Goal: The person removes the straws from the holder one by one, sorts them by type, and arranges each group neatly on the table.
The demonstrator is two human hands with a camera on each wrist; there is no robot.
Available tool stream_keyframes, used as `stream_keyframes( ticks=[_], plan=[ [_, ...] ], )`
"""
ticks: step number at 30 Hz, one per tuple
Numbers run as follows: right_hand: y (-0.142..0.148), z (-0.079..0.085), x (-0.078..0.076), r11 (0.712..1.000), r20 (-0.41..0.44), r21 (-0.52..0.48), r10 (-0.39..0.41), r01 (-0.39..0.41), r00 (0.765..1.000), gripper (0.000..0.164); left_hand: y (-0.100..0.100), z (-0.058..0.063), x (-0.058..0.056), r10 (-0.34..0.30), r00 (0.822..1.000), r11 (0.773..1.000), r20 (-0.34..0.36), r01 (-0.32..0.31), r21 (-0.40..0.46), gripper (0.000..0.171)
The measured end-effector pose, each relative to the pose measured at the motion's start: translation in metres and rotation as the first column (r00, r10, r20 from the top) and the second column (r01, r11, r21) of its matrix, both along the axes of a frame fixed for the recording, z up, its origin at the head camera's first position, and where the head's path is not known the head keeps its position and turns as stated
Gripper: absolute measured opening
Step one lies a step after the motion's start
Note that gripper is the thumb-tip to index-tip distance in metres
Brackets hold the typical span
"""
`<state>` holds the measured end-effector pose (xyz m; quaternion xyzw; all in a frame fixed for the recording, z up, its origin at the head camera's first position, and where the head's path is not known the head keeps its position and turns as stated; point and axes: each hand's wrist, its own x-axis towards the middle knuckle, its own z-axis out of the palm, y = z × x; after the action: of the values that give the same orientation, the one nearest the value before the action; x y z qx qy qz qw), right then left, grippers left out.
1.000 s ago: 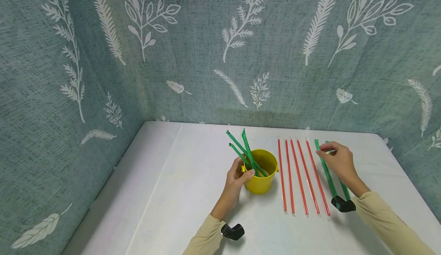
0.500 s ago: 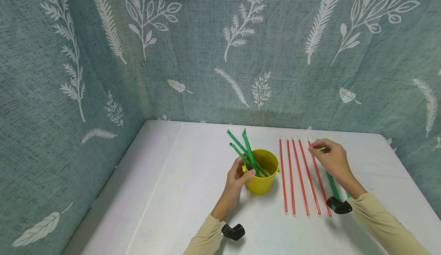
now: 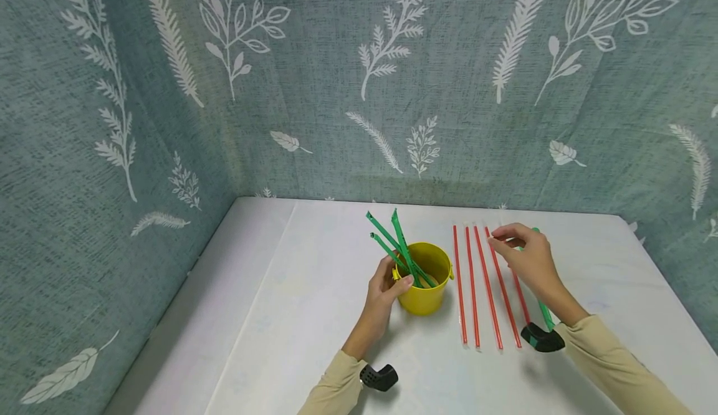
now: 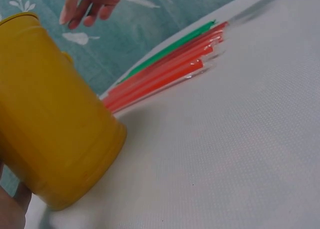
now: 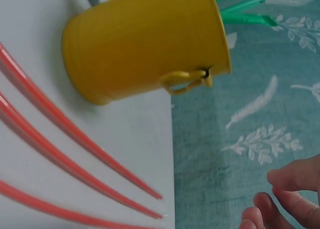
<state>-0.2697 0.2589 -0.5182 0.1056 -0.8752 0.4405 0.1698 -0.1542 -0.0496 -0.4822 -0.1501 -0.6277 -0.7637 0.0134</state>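
My left hand grips a yellow bucket by its left side, thumb on the front near the rim and fingers behind. Three green straws stand in the bucket, leaning left out of its mouth. In the right wrist view the bucket's handle loop shows on the side. My right hand hovers over the right end of a row of red straws, fingers loosely bent. Nothing shows between thumb and fingers in the right wrist view.
Several red straws in clear wrappers lie side by side right of the bucket. Green straws lie past them, partly under my right arm. A white cloth covers the table, with a leaf-patterned curtain behind and left.
My right hand has moved left from above the green straws on the table to above the red ones. The left hand and the bucket stay in place.
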Motion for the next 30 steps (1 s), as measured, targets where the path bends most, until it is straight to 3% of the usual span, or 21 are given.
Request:
stream_keyframes(
  ticks=[2,3,6,12,14,19,24,30],
  plan=[
    [-0.003,0.000,0.000,1.000,-0.007,-0.013,0.000,0.000,1.000,0.025,0.000,0.004,0.003,0.002,1.000,1.000,-0.004,-0.002,-0.001,0.045],
    [-0.002,-0.010,-0.006,0.999,-0.024,0.023,-0.041,0.041,0.999,0.027,0.000,0.007,0.004,0.002,1.000,1.000,-0.006,-0.002,-0.004,0.045],
    [-0.008,0.000,0.001,1.000,-0.018,-0.020,-0.002,0.002,1.000,0.025,0.000,0.013,0.007,0.006,1.000,1.000,-0.015,-0.006,-0.003,0.045],
    [-0.052,0.099,0.067,0.995,0.047,-0.064,0.078,-0.075,0.996,0.023,0.001,-0.001,0.000,0.015,1.000,1.000,-0.021,-0.015,0.006,0.045],
    [-0.064,0.119,0.080,0.996,0.035,-0.048,0.070,-0.068,0.997,0.021,0.001,0.001,0.001,0.010,1.000,1.000,-0.022,-0.010,0.005,0.045],
    [-0.077,0.133,0.090,0.990,0.032,-0.084,0.115,-0.112,0.993,0.020,0.000,0.015,0.009,0.003,0.999,1.000,-0.039,-0.004,-0.025,0.045],
    [-0.093,0.150,0.102,0.983,0.059,-0.107,0.157,-0.150,0.986,0.018,0.000,0.016,0.009,0.002,0.999,1.000,-0.037,-0.003,-0.028,0.046],
    [-0.101,0.137,0.093,0.973,0.055,-0.116,0.207,-0.200,0.977,0.019,0.000,0.016,0.010,-0.013,0.999,0.999,-0.046,0.011,-0.039,0.046]
  ],
)
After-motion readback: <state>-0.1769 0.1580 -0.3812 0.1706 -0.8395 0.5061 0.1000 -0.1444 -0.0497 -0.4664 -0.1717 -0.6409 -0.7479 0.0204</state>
